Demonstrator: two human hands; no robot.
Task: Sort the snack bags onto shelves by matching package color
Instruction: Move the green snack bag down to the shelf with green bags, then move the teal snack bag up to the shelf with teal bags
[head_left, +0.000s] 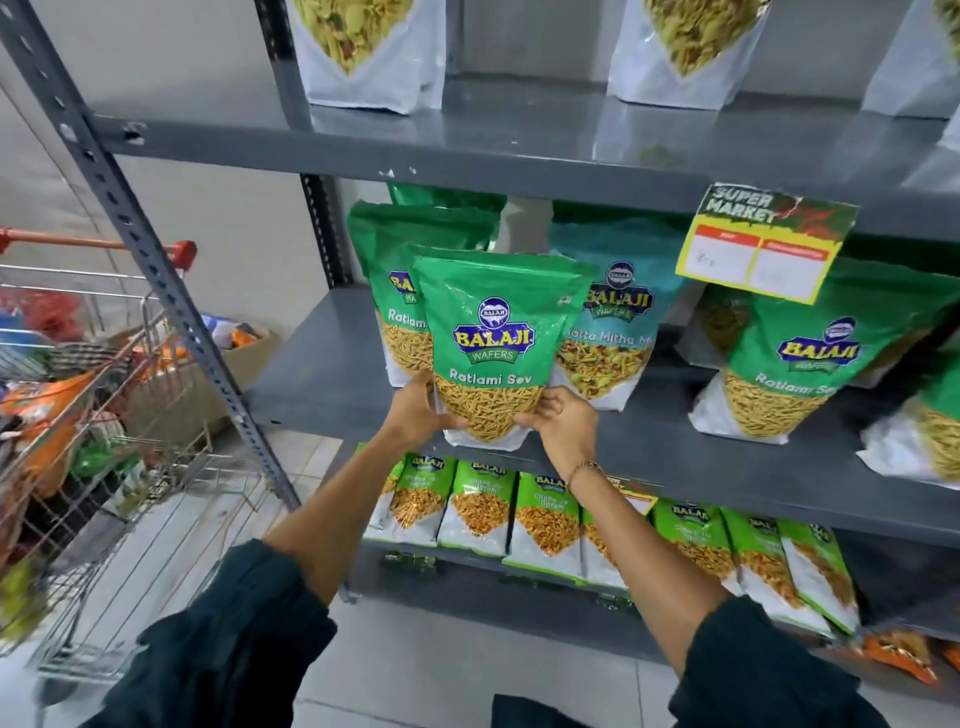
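Note:
A green Ratlami Sev bag (493, 322) stands upright at the front edge of the middle grey shelf (322, 384). My left hand (418, 410) grips its lower left corner and my right hand (563, 421) grips its lower right corner. Directly behind it stands another green Ratlami Sev bag (395, 260). A teal Khatta Mitha bag (618, 312) stands to its right, and a further green Ratlami Sev bag (795, 364) stands farther right.
A wire shopping cart (78, 415) with mixed snack bags stands at left. White bags (369, 52) sit on the top shelf, small light-green bags (478, 509) on the lower shelf. A yellow price tag (753, 249) hangs from the upper shelf edge. A cardboard box (244, 358) lies on the floor.

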